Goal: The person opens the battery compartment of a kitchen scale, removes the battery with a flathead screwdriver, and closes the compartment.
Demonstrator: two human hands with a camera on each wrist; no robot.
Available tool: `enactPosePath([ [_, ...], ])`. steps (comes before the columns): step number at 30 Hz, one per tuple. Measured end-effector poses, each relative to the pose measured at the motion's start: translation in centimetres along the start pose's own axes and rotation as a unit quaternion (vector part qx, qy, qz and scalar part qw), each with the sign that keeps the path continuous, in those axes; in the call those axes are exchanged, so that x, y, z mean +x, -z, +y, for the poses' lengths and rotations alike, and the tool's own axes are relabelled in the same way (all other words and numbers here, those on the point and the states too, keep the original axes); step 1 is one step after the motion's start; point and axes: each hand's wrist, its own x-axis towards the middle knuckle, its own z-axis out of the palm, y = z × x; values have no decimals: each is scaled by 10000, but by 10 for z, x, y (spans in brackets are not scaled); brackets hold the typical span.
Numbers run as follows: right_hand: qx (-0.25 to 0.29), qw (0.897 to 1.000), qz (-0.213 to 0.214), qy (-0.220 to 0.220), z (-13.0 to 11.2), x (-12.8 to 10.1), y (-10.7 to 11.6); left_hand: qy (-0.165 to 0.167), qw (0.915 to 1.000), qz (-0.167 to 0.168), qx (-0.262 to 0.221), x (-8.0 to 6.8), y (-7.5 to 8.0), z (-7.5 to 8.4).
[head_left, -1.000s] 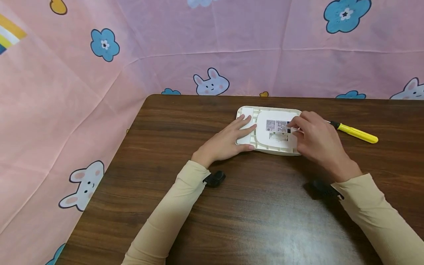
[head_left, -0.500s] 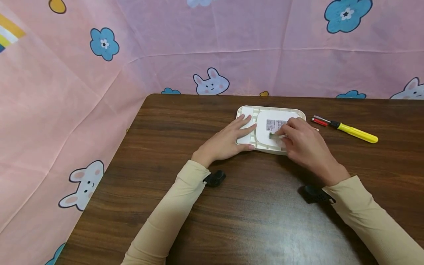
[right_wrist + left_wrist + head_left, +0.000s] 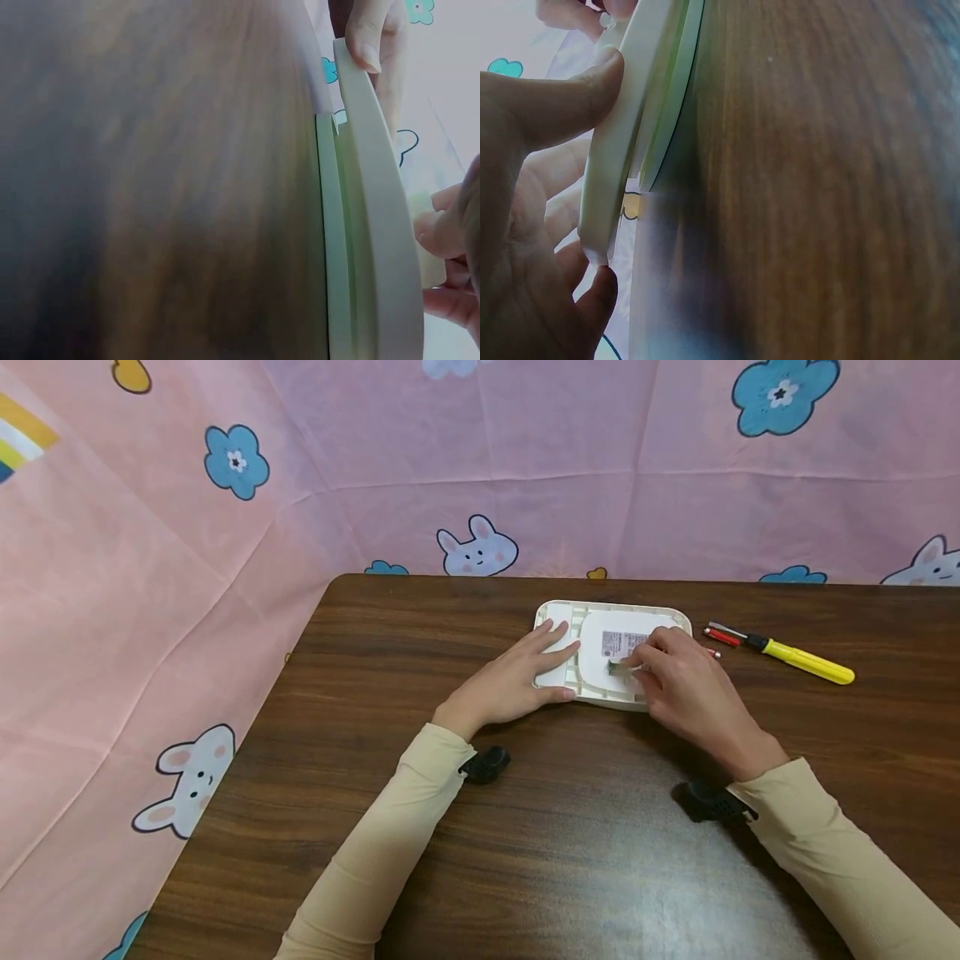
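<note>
A white device (image 3: 592,677), its labelled underside facing up, lies on the table. My left hand (image 3: 517,672) rests on its left end with fingers spread, the thumb along the near edge; the left wrist view shows that thumb (image 3: 592,94) against the side wall. My right hand (image 3: 686,693) is over the device's right half, thumb and fingers pinching a small pale flat piece (image 3: 431,259), mostly hidden by the fingers. The small rectangular compartment (image 3: 613,667) beside the label is largely covered by this hand.
A screwdriver with a yellow handle (image 3: 810,662) lies right of the device. Small red cylinders that look like batteries sit near it: one red cylinder (image 3: 722,637) beside its shaft, another red cylinder (image 3: 712,653) partly behind my right hand. A patterned cloth (image 3: 570,443) hangs behind the table.
My right hand has moved left and slightly down from the device's right edge to its compartment, uncovering the red cylinders and screwdriver shaft. My left hand has stayed in place.
</note>
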Motion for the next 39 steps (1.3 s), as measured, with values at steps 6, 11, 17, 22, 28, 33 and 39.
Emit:
enactPosePath([
  [6, -7, 10000, -1, 43, 0, -1, -3, -23, 10000, 16, 22, 0, 0, -1],
  [11, -4, 9999, -54, -85, 0, 1, -4, -12, 10000, 37, 34, -1, 1, -1],
  [17, 61, 9999, -85, -132, 1, 1, -3, 3, 10000, 29, 24, -2, 0, -2],
  [22, 91, 9999, -82, -44, 2, 2, -1, -31, 10000, 42, 5, -1, 0, -3],
  [28, 23, 9997, -224, -38, 4, 0, 1, -66, 10000, 31, -36, -1, 0, -1],
  [33, -31, 9994, -336, -12, 5, -2, 1, -59, 10000, -20, -46, -2, 0, 0],
  [39, -38, 9994, -353, 7, 7, -2, 1, -49, 10000, 19, -46, -2, 1, 0],
])
